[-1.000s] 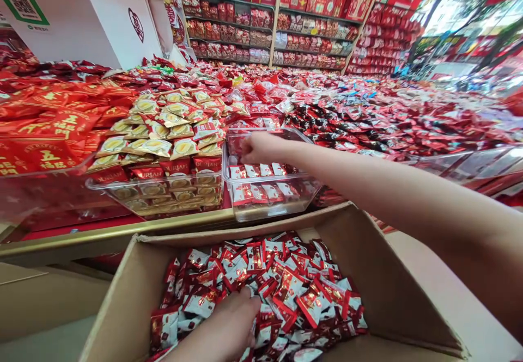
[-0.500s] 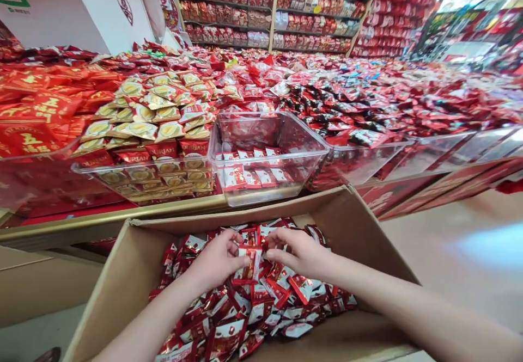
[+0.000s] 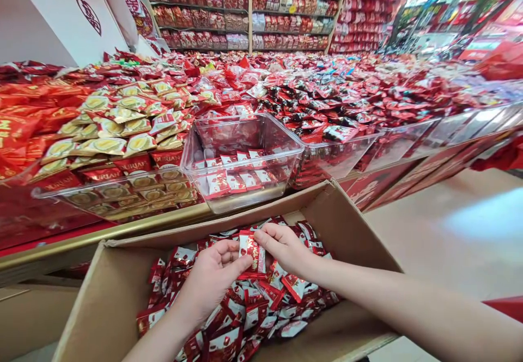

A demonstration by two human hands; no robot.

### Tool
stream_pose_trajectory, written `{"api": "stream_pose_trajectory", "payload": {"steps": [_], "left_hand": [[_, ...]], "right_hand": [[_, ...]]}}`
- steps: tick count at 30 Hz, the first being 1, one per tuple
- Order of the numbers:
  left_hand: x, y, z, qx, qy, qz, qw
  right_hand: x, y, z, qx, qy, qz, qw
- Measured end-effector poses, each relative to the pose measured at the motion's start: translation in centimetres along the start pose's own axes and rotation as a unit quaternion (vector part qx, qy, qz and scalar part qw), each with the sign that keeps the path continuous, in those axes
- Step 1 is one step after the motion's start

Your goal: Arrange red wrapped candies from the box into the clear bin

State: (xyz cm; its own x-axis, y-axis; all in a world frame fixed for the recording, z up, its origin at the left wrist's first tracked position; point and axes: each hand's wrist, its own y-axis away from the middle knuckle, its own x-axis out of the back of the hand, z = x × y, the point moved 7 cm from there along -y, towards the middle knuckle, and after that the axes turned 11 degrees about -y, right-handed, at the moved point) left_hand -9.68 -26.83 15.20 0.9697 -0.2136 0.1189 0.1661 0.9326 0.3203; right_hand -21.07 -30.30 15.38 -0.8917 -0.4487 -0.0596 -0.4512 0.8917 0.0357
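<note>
Over an open cardboard box [image 3: 359, 242], my left hand [image 3: 210, 272] pinches the left side of a small red-and-white candy packet [image 3: 252, 253], thumb lying on its front. Fingers of my right hand [image 3: 288, 247] close on the same packet at its upper right edge. Whether more packets sit behind it is hidden. Loose packets [image 3: 224, 343] of the same red-and-white look lie jumbled in the box under both hands.
Just beyond the box stands a clear plastic bin [image 3: 241, 204] with rows of upright red-and-white packets. Gold durian packets [image 3: 108, 144] fill the bin on its left; dark red packets [image 3: 318, 114] heap up on the right. Stocked shelves [image 3: 204, 22] stand behind.
My right hand has come in to grip the packet that my left hand holds, and the packet is turned more toward me. The view has shifted to the right.
</note>
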Motion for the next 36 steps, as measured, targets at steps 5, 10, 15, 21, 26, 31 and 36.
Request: {"api": "stream_pose_trajectory", "payload": {"steps": [5, 10, 15, 21, 26, 31, 36], "left_hand": [[0.6, 0.4, 1.1, -0.04, -0.032, 0.038, 0.998], [-0.2, 1.2, 1.1, 0.026, 0.168, -0.035, 0.985], [-2.0, 1.9, 0.6, 0.104, 0.268, -0.133, 0.949], [0.3, 1.0, 0.9, 0.005, 0.146, 0.084, 0.986], [-1.0, 1.3, 0.5, 0.029, 0.059, 0.027, 0.997], [-2.3, 1.7, -0.1, 0.068, 0.019, -0.07, 0.995], [-2.1, 1.5, 0.4, 0.052, 0.017, -0.066, 0.996]], "right_hand": [[-0.1, -0.2, -0.9, 0.029, -0.032, -0.025, 0.999], [-0.1, -0.1, -2.3, 0.04, -0.182, -0.062, 0.98], [-0.1, 0.4, -2.8, 0.028, -0.215, -0.073, 0.974], [0.2, 0.1, -0.6, -0.061, -0.156, 0.025, 0.986], [0.4, -0.2, -1.0, 0.01, 0.059, 0.007, 0.998], [0.5, -0.1, -2.7, 0.071, 0.189, -0.007, 0.979], [1.0, 0.0, -3.6, 0.079, 0.186, 0.02, 0.979]]}}
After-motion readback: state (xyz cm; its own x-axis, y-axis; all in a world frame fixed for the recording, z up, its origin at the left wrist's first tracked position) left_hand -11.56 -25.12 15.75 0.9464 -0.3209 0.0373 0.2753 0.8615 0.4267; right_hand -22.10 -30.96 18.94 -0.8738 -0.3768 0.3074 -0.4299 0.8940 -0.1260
